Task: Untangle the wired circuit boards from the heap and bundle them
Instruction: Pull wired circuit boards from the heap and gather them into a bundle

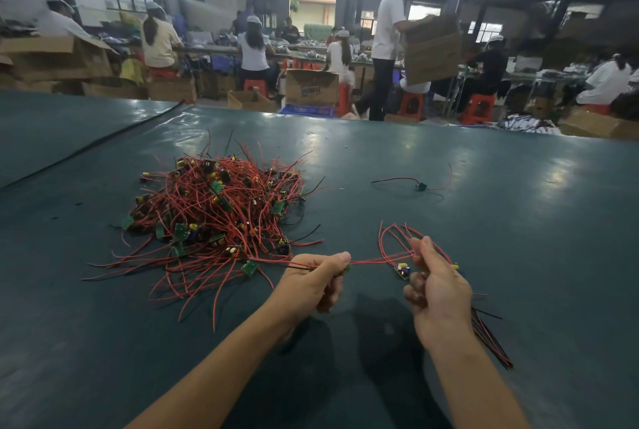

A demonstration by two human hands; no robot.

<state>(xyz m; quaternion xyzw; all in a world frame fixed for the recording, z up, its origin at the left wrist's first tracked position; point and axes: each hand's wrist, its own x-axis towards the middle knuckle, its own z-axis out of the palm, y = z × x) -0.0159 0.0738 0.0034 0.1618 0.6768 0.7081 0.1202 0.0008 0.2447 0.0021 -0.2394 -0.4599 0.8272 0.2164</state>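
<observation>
Dark green matting (484,221) covers the bench, with other workers seated far beyond. Just ahead and left of the left hand (311,276) lies one heap (221,207) of red-wired boards, too tangled to count. That hand pinches a red wire (373,260) stretched across to the right hand (439,294), which grasps a small bundle (491,342) with two boards showing. One stray wired board (420,186) lies well beyond the right hand. This looks like mid-extraction; next the wire needs drawing free of the heap and laying into the bundle.
</observation>
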